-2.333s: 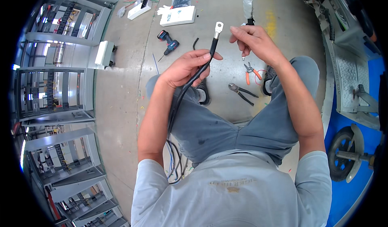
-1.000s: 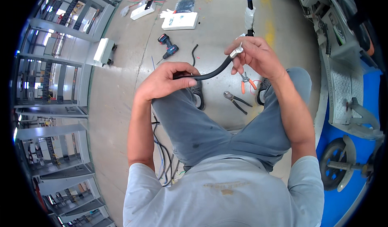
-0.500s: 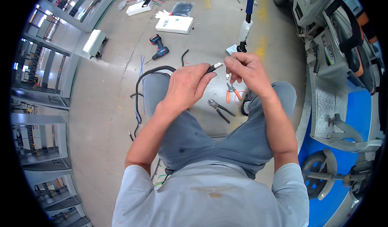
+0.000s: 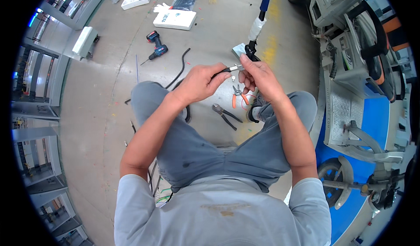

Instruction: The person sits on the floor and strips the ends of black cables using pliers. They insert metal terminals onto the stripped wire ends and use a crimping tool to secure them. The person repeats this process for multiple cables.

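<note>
The cable (image 4: 223, 70) sat between the two hands, out past the knees, only a short black stretch showing with a small metal lug (image 4: 236, 67) at its right end; the rest ran behind the left hand (image 4: 199, 83) and its full run could not be followed. The left hand was closed around the black part, fingers curled tight. The right hand (image 4: 258, 75) pinched the lug end between thumb and fingertips, though the contact itself was too small to read clearly. A tiny pale piece hung just below the lug; what it was could not be told. On the floor (image 4: 109, 93) between the feet lay two hand tools: orange-handled pliers (image 4: 238, 95) just under the hands and dark-handled cutters (image 4: 225, 114) a little nearer. Farther left lay one drill (image 4: 156, 44), and one loose black cable piece (image 4: 179, 68) curved near it. One white box (image 4: 175, 19) lay far off, with a second white box (image 4: 136, 0) beyond it. A blue-handled tool (image 4: 260, 14) stood far behind the right hand, its base hidden by the fingers. On the right a grey machine (image 4: 350, 71) was cut off by the rim.
</note>
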The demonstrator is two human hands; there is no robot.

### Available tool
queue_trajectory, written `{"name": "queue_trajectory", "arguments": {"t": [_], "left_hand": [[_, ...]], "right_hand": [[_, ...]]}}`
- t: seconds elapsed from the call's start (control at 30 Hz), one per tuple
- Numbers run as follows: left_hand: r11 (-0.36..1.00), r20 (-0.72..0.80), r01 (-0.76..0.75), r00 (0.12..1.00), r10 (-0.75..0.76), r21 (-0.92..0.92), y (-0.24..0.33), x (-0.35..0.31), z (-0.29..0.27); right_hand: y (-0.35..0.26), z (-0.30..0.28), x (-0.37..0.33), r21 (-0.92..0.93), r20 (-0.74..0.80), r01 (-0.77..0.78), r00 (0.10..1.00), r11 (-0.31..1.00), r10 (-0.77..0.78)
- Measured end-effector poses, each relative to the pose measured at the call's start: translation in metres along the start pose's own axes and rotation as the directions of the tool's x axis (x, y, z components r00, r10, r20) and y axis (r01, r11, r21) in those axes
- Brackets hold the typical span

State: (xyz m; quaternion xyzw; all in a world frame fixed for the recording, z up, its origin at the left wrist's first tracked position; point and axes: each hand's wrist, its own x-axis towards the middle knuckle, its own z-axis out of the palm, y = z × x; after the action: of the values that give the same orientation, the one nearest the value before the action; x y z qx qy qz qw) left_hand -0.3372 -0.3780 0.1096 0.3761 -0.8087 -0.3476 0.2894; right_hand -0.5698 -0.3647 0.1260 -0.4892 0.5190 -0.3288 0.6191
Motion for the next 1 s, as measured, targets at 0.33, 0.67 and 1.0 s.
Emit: {"name": "queue_trajectory", "arguments": {"t": [0.33,0.67,1.0], "left_hand": [[0.999,0.01,0.034,0.999,-0.034,0.004,-0.019,-0.003,0.0],[0.974,-0.087,-0.07,0.992,0.09,0.217,-0.031,-0.016,0.018],[0.992,0.118,-0.033,0.993,0.018,0.123,-0.029,-0.031,0.022]], "right_hand": [[0.008,0.002,0.011,-0.137,-0.032,-0.046,0.999,0.989,0.042],[0.028,-0.004,0.018,0.309,0.301,-0.415,0.896,0.856,0.326],[0.049,-0.001,0.004,0.154,0.307,-0.284,0.924,0.946,0.227]]}}
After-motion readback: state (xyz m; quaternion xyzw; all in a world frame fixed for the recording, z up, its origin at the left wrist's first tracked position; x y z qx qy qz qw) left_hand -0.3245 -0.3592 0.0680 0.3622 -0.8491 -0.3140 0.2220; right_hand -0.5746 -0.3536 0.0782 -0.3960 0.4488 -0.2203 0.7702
